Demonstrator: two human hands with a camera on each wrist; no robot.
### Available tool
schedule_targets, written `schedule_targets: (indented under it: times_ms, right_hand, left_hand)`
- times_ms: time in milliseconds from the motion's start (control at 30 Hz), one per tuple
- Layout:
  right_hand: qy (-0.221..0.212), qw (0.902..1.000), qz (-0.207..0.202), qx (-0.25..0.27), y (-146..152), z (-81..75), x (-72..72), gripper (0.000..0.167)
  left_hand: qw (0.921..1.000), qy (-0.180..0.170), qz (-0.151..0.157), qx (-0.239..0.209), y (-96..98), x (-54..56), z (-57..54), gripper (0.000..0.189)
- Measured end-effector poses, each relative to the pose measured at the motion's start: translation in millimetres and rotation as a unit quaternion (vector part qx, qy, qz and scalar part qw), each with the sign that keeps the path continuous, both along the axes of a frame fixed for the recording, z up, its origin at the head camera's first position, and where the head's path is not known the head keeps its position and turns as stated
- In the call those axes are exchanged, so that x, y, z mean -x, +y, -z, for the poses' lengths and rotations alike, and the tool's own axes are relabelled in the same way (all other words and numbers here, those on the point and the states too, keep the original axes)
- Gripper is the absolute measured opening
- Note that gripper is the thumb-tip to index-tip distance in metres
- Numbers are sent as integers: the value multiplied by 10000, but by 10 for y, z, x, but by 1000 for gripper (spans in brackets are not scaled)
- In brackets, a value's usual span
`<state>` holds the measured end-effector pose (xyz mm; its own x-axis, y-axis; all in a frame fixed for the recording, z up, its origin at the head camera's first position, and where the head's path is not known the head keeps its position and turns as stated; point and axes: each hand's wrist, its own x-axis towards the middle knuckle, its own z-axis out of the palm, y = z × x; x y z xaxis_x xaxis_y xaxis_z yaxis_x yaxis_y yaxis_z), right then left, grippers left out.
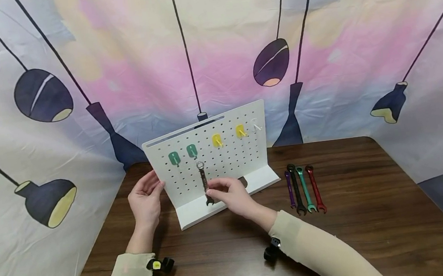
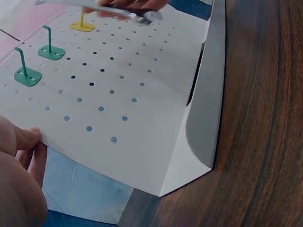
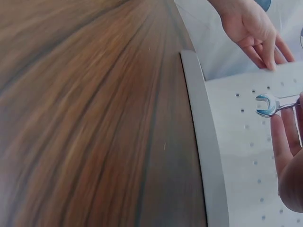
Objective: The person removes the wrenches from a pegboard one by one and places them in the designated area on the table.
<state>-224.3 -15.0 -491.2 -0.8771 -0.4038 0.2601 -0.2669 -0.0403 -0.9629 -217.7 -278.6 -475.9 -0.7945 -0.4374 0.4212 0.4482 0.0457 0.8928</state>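
My right hand (image 1: 232,196) pinches a silver combination wrench (image 1: 203,176) at its lower shaft, holding it upright before a white pegboard (image 1: 224,165). The wrench's ring end points up, just under the green hooks (image 1: 192,151); its open end (image 3: 266,105) shows beside the fingers in the right wrist view. At the board's left edge, my left hand (image 1: 145,199) grips it with the thumb (image 2: 29,137) in front and fingers behind. The board also bears two yellow hooks (image 1: 240,131) and a pale clear one (image 1: 256,125) near its right edge.
Several wrenches lie side by side to the right of the board: purple (image 1: 290,189), black (image 1: 296,189), green (image 1: 306,189) and red (image 1: 316,189). The dark wooden table (image 1: 226,256) ends at a painted cloth backdrop (image 1: 226,73) behind the board.
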Motion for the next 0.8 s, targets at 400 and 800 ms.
schedule_targets:
  times_ms: [400,800]
  right_hand:
    - [-186,9982,569,76,789,122,48,29]
    - [-567,9895,1327,-103,1420,96,140,34]
  left_hand:
    - [9999,1,11,101,-10,-14,-1,40]
    - [9999,-51,-4,157,-20,-2,-8,35]
